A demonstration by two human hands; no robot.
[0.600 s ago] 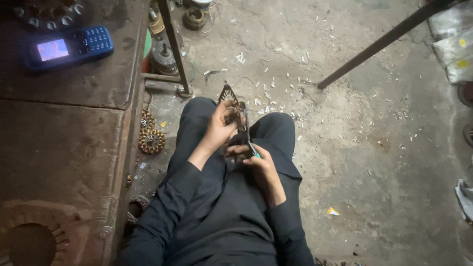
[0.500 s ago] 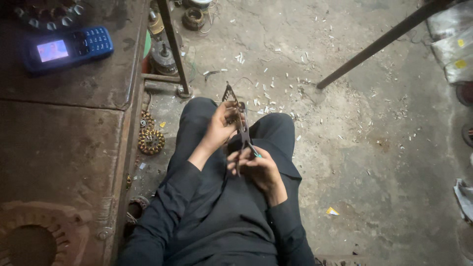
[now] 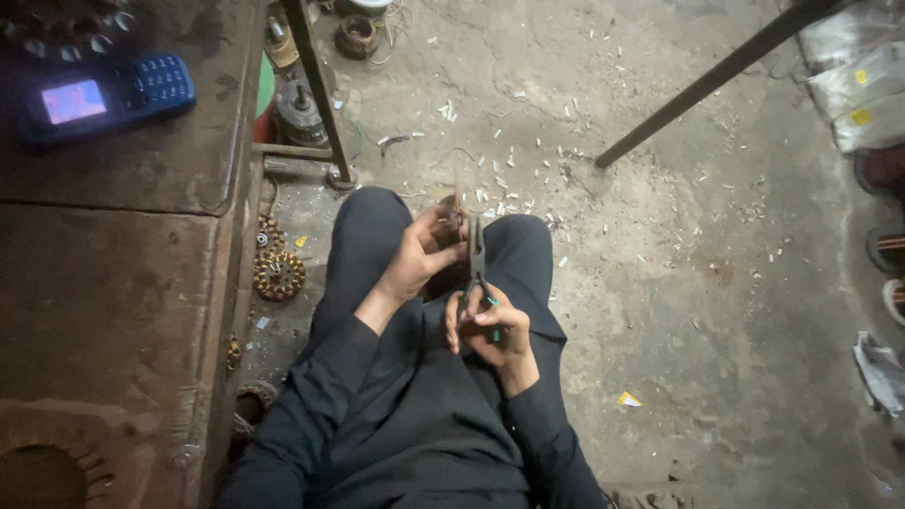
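- Gripping the handles of pliers [image 3: 476, 259] with the right hand [image 3: 490, 330], fingers [image 3: 468, 325] curled and pressed around the green-tipped handles.
- Pointing the pliers' metal nose up and away from those fingers, toward the left hand [image 3: 419, 256].
- Pinching a small dark part [image 3: 455, 219] with the left hand, fingers [image 3: 436, 226] closed on it just beside the plier nose; too small and blurred to tell what kind of part, or whether the nose touches it.
- Held above the lap, both hands close together over dark trousers [image 3: 377, 236], knees bent toward the floor [image 3: 679, 283].
- Beyond the fingertips: white scraps [image 3: 528, 170] scattered on the concrete floor.
- Left of the left fingers, well apart: a wound copper coil ring [image 3: 279, 274] lying on the floor at the foot of a rusty metal surface [image 3: 104, 264].
- Far left on that surface: a blue phone [image 3: 108, 94] with its screen lit.
- Slanting past, ahead of the hands: a dark rod [image 3: 316, 90] to the left and another bar [image 3: 707, 80] to the right.
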